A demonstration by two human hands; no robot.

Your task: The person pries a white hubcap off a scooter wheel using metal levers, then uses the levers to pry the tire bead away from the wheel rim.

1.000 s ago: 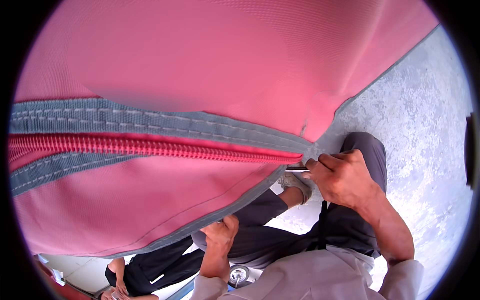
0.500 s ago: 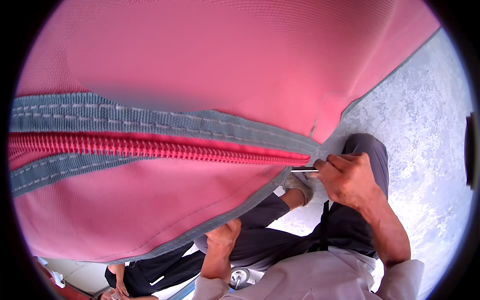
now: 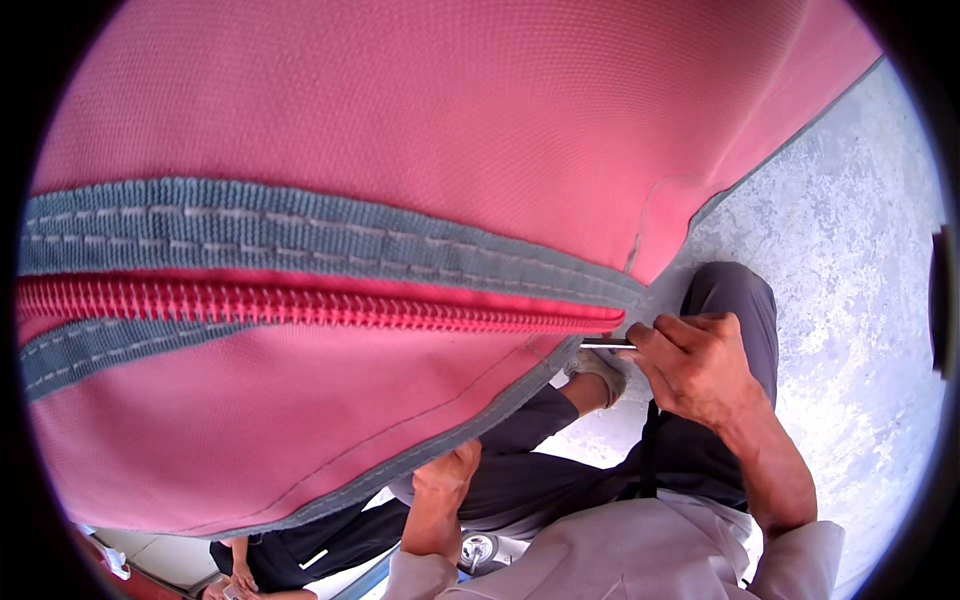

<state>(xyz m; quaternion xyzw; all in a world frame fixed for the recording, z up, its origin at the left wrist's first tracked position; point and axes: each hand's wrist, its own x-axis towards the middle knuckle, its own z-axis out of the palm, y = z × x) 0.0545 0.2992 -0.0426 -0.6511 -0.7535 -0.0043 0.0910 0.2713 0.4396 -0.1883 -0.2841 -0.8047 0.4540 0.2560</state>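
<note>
A large pink fabric piece (image 3: 430, 120) with grey stitched binding and a red coil zipper (image 3: 300, 304) fills the upper and left part of the view. My right hand (image 3: 695, 365) is closed, pinching a thin metal rod-like tool (image 3: 608, 344) between thumb and fingers. The tool's far end passes behind the fabric's lower edge, beside the zipper's right end, so its tip is hidden. At the lower binding, my left hand (image 3: 445, 480) is curled closed against the underside of the fabric. Its fingertips, and whatever they hold, are hidden behind the cloth.
My dark-trousered legs (image 3: 735, 290) and shoe (image 3: 597, 375) are beneath the fabric, above a pale mottled floor (image 3: 850, 300). Another person's hand (image 3: 243, 580) shows at lower left, beside their dark trousers. A small wheel (image 3: 478, 550) stands close to my left forearm.
My right hand has shifted slightly downward with the tool, its fingers bent a little differently. The fabric has moved slightly. My left hand stays almost in place.
</note>
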